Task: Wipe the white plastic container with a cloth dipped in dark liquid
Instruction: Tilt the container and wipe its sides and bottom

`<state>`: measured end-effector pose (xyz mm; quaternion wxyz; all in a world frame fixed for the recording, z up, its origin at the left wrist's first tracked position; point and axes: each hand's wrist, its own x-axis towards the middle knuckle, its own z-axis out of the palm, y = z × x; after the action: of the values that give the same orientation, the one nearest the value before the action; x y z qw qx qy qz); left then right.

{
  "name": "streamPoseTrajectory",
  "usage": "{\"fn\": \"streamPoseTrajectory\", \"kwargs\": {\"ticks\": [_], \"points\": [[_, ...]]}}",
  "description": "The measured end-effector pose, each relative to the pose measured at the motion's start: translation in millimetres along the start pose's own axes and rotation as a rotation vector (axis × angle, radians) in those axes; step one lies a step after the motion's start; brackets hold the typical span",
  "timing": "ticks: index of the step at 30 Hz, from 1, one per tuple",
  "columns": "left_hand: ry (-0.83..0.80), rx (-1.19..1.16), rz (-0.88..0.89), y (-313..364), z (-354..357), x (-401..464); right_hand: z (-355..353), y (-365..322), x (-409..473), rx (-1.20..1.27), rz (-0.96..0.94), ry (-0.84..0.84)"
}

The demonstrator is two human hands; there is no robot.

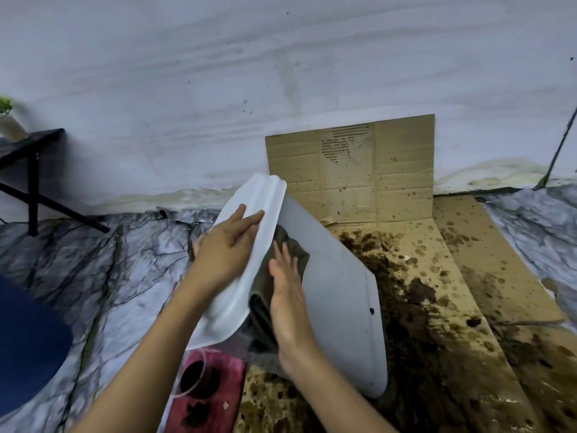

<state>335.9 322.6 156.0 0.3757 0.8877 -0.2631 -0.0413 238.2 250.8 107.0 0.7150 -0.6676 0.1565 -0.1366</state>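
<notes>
White plastic container [340,295] standing tilted on edge over stained cardboard [468,307], near the middle of the view, open side facing right. Left hand [229,245] steadying the upper rim, fingers lying long and nearly straight over the moulded lip, thumb side hidden behind the plastic. Right hand [287,295] pressing flat, fingers straight and slightly spread, onto a dark olive cloth [292,254] inside the container. Cloth bunching under the palm and hanging down past the lower rim; wetness not judgeable, the fabric being blurred. Small dark spot showing on the inner wall, right of the right hand.

Clear cup [195,378] holding dark liquid, sitting on a red mat [231,373] at the bottom centre, just below the container. Dark blotches marking the mat near the cup.

Second sheet of cardboard [349,170] leaning upright against a pale wall [281,57], speckled with brown drops. Heavier brown pooling spreading across the flat cardboard right of the container. Marble-patterned covering [125,260] lying on the floor to the left. Black table leg [32,179] standing at far left, and a blue rounded shape [28,345] filling the lower left corner.
</notes>
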Motion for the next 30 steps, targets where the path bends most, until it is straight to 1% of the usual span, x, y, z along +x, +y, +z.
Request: {"fn": "streamPoseTrajectory", "kwargs": {"ticks": [2,4,5,7,9,10,12,13,14,15,16,17,19,20,22,23,25,30], "points": [[0.007,0.001,0.002,1.7,0.8,-0.2,2.0,11.7,-19.8,-0.055,-0.099,0.013],[0.006,0.005,0.000,1.8,1.1,-1.0,-4.3,33.6,-33.1,-0.239,-0.174,0.037],[-0.001,0.009,-0.004,0.6,0.4,-1.5,-10.4,49.5,-37.2,-0.359,-0.179,0.067],[-0.005,0.021,-0.026,-2.4,-3.0,-3.2,-30.0,89.3,-39.6,-0.557,-0.137,0.123],[-0.001,0.021,-0.059,-5.6,-6.5,-5.2,-59.1,134.2,-33.3,-0.675,-0.031,0.168],[0.002,0.024,-0.067,-6.3,-7.5,-6.2,-71.8,151.2,-27.8,-0.673,0.063,0.190],[0.010,0.041,-0.070,-4.8,-7.5,-6.1,-87.2,163.0,-16.5,-0.512,0.266,0.241],[0.009,0.043,-0.074,-3.2,-6.8,-5.0,-86.4,158.4,-12.2,-0.458,0.342,0.276],[0.006,0.042,-0.080,-1.1,-6.4,-4.1,-79.3,146.2,-10.0,-0.412,0.360,0.300],[0.006,0.040,-0.086,0.5,-5.9,-3.9,-67.7,132.6,-9.1,-0.504,0.297,0.245],[0.009,0.038,-0.088,1.6,-5.2,-3.8,-53.2,111.2,-11.7,-0.587,0.176,0.186],[0.013,0.040,-0.087,2.4,-4.5,-3.8,-36.9,89.6,-17.7,-0.603,0.076,0.165],[0.022,0.052,-0.074,2.9,-3.8,-3.3,-5.4,53.7,-34.0,-0.555,-0.112,0.125],[0.022,0.058,-0.067,2.6,-3.6,-2.7,7.3,47.4,-40.9,-0.551,-0.211,0.088],[0.005,0.065,-0.060,0.7,-3.2,-1.9,11.8,46.7,-52.0,-0.553,-0.302,0.026],[-0.003,0.055,-0.056,-1.0,-2.8,-2.0,6.9,55.2,-54.1,-0.546,-0.305,0.026],[-0.007,0.023,-0.049,-3.0,-2.7,-1.5,-9.4,86.9,-57.2,-0.508,-0.247,0.086],[-0.012,-0.010,-0.058,-14.9,-6.9,2.5,-70.8,177.3,-69.8,-0.376,0.094,0.310]]}}
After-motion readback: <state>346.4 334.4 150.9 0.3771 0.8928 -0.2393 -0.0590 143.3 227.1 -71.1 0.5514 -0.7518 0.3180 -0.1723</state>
